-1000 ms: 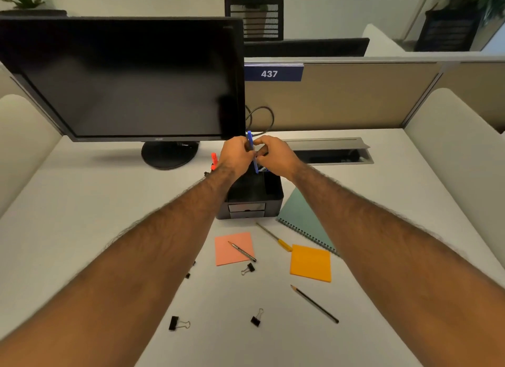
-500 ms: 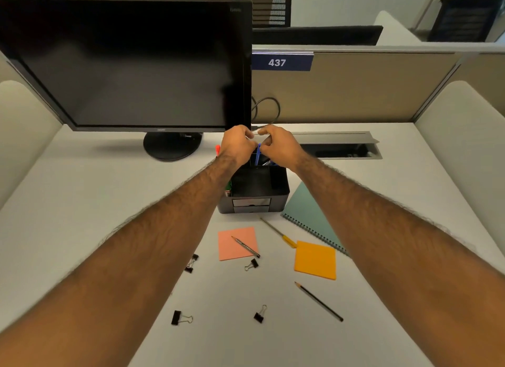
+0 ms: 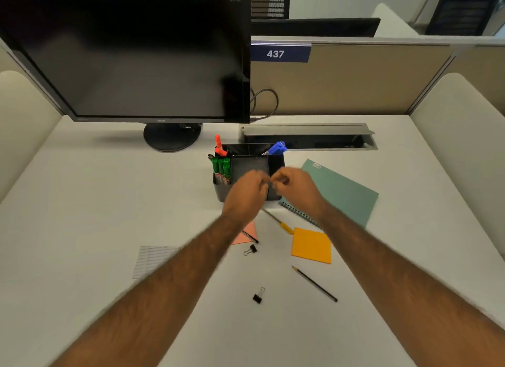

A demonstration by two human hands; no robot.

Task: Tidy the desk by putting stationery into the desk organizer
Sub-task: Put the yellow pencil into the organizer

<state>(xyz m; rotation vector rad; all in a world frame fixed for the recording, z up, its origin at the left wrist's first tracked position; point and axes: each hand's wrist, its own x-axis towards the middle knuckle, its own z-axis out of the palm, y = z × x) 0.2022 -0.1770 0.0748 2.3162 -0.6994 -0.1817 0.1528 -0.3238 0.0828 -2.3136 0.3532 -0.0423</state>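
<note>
Fingers (image 3: 263, 187) of both hands curled, blurred, grip unclear | organizer (image 3: 247, 167) just behind | blue pen (image 3: 276, 148) inside

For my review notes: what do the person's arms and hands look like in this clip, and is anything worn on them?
Both forearms are bare and hairy for all of their visible length; no sleeve edge enters the frame. The left hand and right hand show no gloves. No watch, bracelet or ring is visible, though the hands are motion-blurred, so small details cannot be confirmed.

White desk (image 3: 109, 202), dark monitor (image 3: 131, 55), tan partition (image 3: 355, 79), perhaps chairs behind.
</note>
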